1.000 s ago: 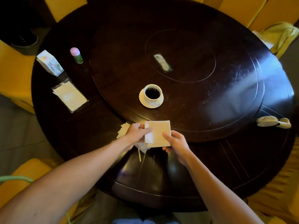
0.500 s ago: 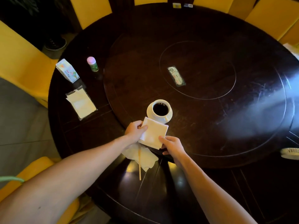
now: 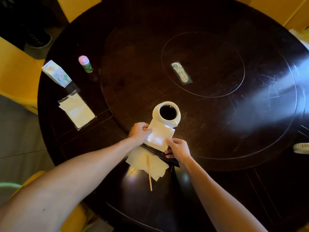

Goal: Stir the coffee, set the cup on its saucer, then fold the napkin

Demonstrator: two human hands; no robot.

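A white cup (image 3: pixel 167 122) full of dark coffee stands on its white saucer (image 3: pixel 154 114) on the dark round table (image 3: pixel 217 131). Just in front of it lies a folded white napkin (image 3: pixel 160 137), a small square whose far corner overlaps the saucer. My left hand (image 3: pixel 139 134) pinches the napkin's left edge. My right hand (image 3: pixel 178 148) grips its near right corner. Nearer to me, a wooden stir stick (image 3: pixel 149 171) lies across a crumpled unfolded napkin (image 3: pixel 143 160).
At the left of the table are a colourful tissue pack (image 3: pixel 56 73), a small bottle with a pink cap (image 3: pixel 85 63) and a wrapped pile of napkins (image 3: pixel 76 110). A label (image 3: pixel 181 73) lies on the central turntable. Yellow chairs (image 3: pixel 16 72) ring the table.
Both hands have carried the folded napkin away from me, from the table's near edge up to the saucer. The view has swung so that everything sits lower and to the right.
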